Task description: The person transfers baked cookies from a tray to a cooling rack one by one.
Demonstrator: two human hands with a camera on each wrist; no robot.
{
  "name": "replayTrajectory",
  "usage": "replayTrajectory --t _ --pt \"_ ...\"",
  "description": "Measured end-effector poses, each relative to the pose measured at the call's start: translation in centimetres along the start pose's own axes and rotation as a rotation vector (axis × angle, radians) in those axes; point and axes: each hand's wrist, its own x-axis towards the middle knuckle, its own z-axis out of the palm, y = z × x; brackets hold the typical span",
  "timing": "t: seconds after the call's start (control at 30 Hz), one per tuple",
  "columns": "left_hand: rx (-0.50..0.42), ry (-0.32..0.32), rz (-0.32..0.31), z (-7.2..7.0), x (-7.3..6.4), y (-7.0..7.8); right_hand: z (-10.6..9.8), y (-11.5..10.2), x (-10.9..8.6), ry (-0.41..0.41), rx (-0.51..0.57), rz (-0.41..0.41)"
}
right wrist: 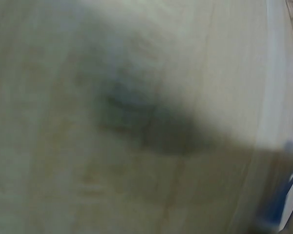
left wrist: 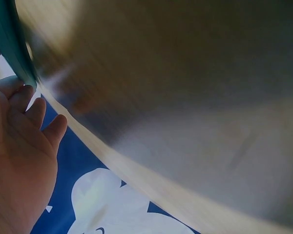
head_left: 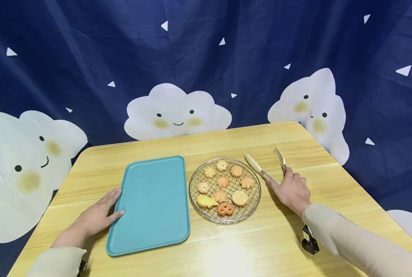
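Note:
In the head view a teal rectangular tray (head_left: pixel 154 204) lies on the table to the left. My left hand (head_left: pixel 95 215) rests at its left edge, thumb tip on the rim and fingers fairly straight; the left wrist view shows that hand (left wrist: pixel 27 146) beside the tray's edge (left wrist: pixel 12 39). My right hand (head_left: pixel 292 190) grips a pair of tongs (head_left: pixel 256 164), whose two arms are spread apart and point away from me. Between tray and tongs sits a round wire rack (head_left: pixel 211 219) bearing several cookies (head_left: pixel 239 198) of different shapes.
The wooden table (head_left: pixel 268 246) has rounded far corners. Behind it hangs a dark blue curtain (head_left: pixel 199 57) with smiling clouds and white triangles. Only blurred table surface (right wrist: pixel 136 185) fills most of the right wrist view, without the hand or tongs.

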Motion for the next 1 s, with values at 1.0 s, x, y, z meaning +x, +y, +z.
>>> replayTrajectory --t 1.0 --pt "0.0 0.021 -0.044 -3.2 2.3 2.1 -3.1 -2.4 2.7 0.01 -0.029 -0.096"
